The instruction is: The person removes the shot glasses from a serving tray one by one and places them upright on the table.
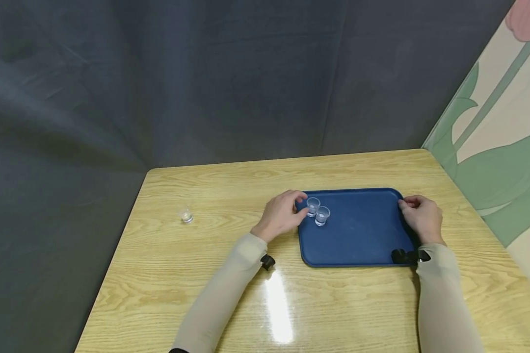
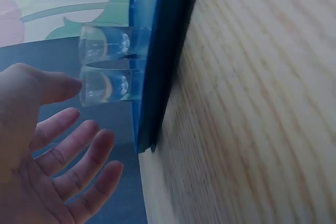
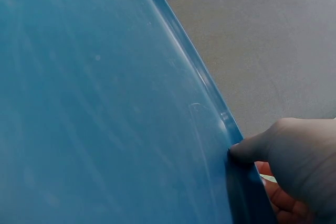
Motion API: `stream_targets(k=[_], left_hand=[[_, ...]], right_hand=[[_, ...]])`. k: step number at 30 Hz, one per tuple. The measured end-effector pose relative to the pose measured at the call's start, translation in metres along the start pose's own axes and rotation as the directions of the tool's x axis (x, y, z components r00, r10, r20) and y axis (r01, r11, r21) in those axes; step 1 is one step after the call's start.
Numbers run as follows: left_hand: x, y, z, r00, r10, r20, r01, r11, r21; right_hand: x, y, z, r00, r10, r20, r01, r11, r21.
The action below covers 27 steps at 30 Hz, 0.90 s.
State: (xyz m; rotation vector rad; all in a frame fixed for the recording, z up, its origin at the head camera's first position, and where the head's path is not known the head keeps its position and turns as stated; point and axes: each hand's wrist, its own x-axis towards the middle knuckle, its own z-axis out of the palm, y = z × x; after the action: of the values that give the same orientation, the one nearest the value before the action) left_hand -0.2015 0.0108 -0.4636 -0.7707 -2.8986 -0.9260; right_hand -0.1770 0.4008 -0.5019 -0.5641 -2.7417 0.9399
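Note:
A blue tray (image 1: 357, 230) lies on the wooden table, and two small clear shot glasses stand side by side at its left end. My left hand (image 1: 281, 214) is at that end, fingers apart and loosely bent, with nothing in its grasp. In the left wrist view its thumb (image 2: 60, 86) comes right up to the rim of the nearer glass (image 2: 107, 85), while the other glass (image 2: 105, 44) stands just beyond. At the tray's right edge my right hand (image 1: 421, 215) pinches the rim, thumb on top and fingers underneath.
A third shot glass (image 1: 186, 214) stands on the left part of the wooden table (image 1: 229, 196). Dark cloth (image 1: 247, 83) hangs behind the table and along its left side. On the right is a wall with a painted flower (image 1: 503, 117).

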Motion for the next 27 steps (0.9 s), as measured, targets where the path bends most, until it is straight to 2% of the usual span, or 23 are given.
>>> stream_targets(k=[14,27], left_hand=[[0.012,0.006,0.011,0.997,-0.036,0.062,0.031,0.997,0.069],[0.01,0.002,0.018,0.999,-0.028,0.043,0.029,0.999,-0.013]], right_hand=[[-0.001,0.001,-0.002,1.0,-0.007,0.016,0.007,1.0,-0.001],[-0.003,-0.002,-0.001,1.0,-0.004,-0.004,0.004,1.0,0.0]])
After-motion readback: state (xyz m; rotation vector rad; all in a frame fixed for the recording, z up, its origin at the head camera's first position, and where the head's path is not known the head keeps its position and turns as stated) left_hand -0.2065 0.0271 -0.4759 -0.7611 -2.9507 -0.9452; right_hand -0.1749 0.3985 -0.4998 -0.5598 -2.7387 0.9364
